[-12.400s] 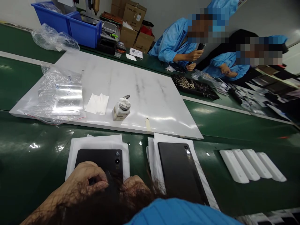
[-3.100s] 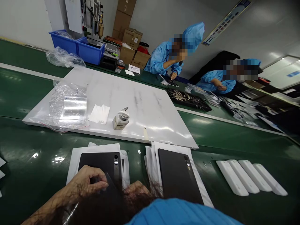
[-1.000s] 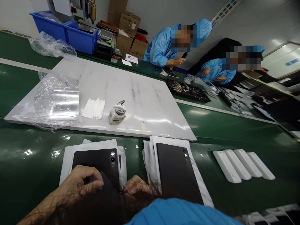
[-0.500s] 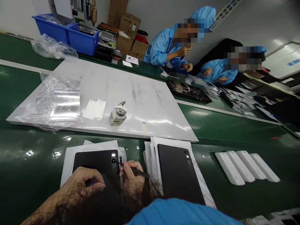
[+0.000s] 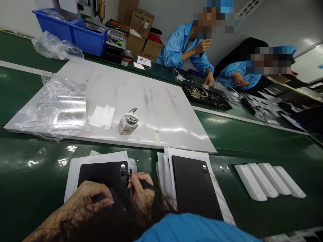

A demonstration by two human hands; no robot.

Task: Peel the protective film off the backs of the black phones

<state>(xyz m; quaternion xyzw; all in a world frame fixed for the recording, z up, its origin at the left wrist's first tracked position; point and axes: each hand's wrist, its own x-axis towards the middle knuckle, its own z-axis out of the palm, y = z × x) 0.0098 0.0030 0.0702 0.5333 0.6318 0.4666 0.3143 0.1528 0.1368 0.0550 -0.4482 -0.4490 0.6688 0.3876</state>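
Note:
A black tablet [image 5: 103, 171] lies back side up on white wrapping sheets [image 5: 73, 174], with two round camera lenses near its upper right corner. My right hand [image 5: 142, 191] is closed around dark tweezers [image 5: 147, 184], whose tip is at the lower lens. Over the tablet's lower left part, my left hand [image 5: 93, 198] has thumb and forefinger pinched on what looks like a thin clear film [image 5: 119, 201]. Hair hides the tablet's lower part and some of both hands. To the right, a second black tablet [image 5: 194, 188] rests on more white sheets.
Beyond the tablets is a white board [image 5: 126, 84] bearing a plastic bag [image 5: 63, 107], a folded tissue [image 5: 102, 116] and a small bottle with a metal top [image 5: 128, 123]. Several white bars [image 5: 252, 183] lie at right. Two co-workers in blue [image 5: 176, 47] sit opposite.
The view has shifted slightly. My hands keep nearly the same place on the tablet, the tweezers still at the lens. One co-worker across the table has lowered a hand to the tabletop.

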